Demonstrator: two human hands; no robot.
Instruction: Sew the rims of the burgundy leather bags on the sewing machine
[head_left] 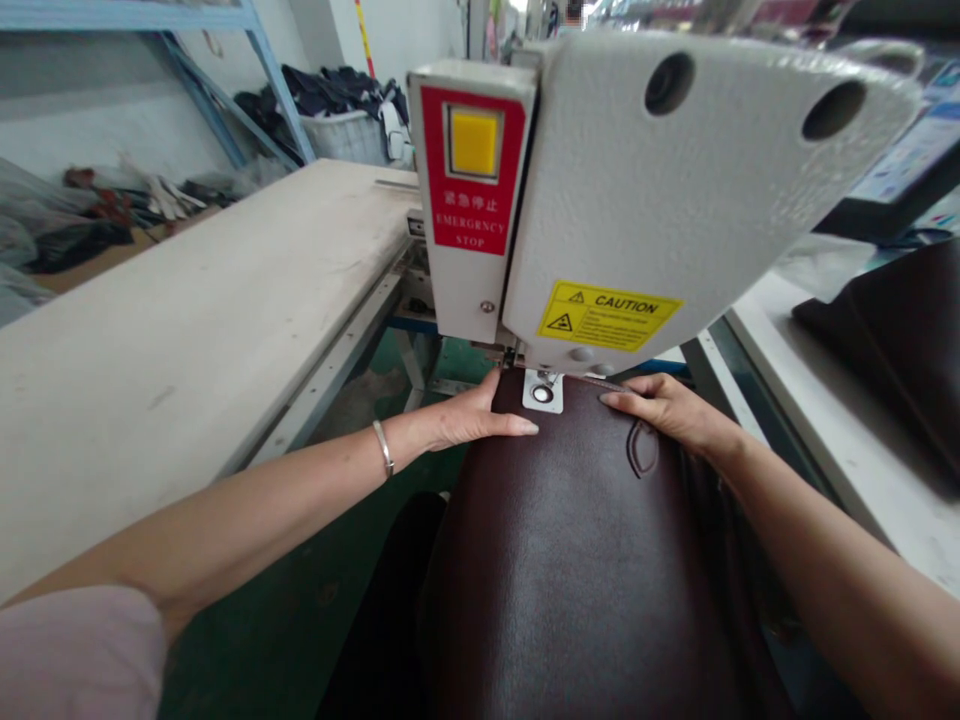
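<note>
A large dark brown leather piece (570, 560) hangs toward me from under the head of a white industrial sewing machine (630, 200). Its top edge lies around a small metal plate (542, 391) with a round hole, beneath the needle area. My left hand (480, 412) grips the leather's left edge, thumb on top and the other fingers mostly hidden. On the right, my right hand (664, 405) pinches the top edge, close to a leaf-shaped raised detail (642, 448). The leather's underside is out of sight.
A pale work table (187, 300) extends on the left. The machine's red panel has a yellow emergency stop button (474, 142). Another dark leather piece (892, 350) rests on the right-hand table (817, 390). A blue metal rack (277, 90) and a filled basket (345, 135) stand behind.
</note>
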